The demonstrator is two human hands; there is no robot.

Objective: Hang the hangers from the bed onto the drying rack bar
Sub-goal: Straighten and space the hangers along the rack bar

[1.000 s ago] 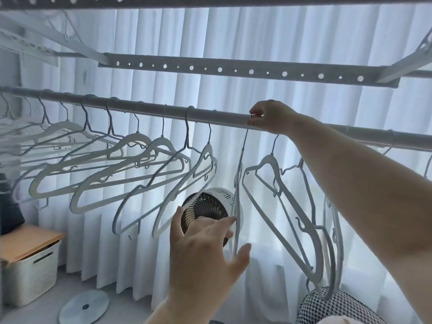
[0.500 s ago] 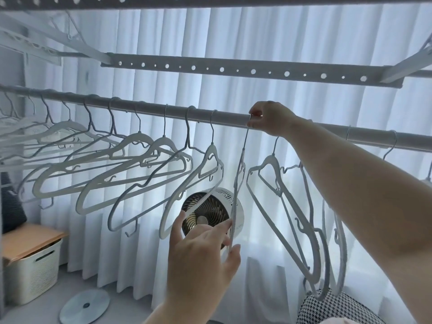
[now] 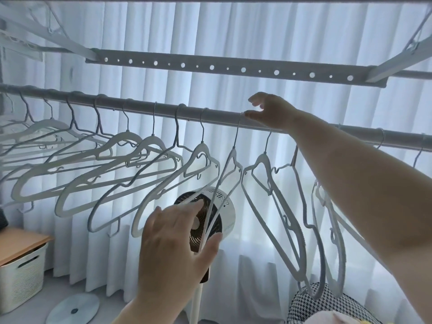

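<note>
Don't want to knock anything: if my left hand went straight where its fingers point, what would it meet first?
Probably the lower loop of the hanger ahead of your left hand; the fan sits behind it, though depth is unclear.

Sheer white pleated curtains (image 3: pixel 280 31) cover the whole far side, and daylight glows through them (the brightest thing in the room). In front stands a round white fan with a dark grille (image 3: pixel 228 206) on a white pole (image 3: pixel 196 300). At lower left, a white slotted plastic storage box (image 3: pixel 21 277) with a tan wooden lid (image 3: pixel 21 242) sits on the pale grey floor (image 3: pixel 32 318), near a flat round pale disc (image 3: pixel 73 309). A black-and-white houndstooth cushion (image 3: pixel 304 309) shows at lower right.
</note>
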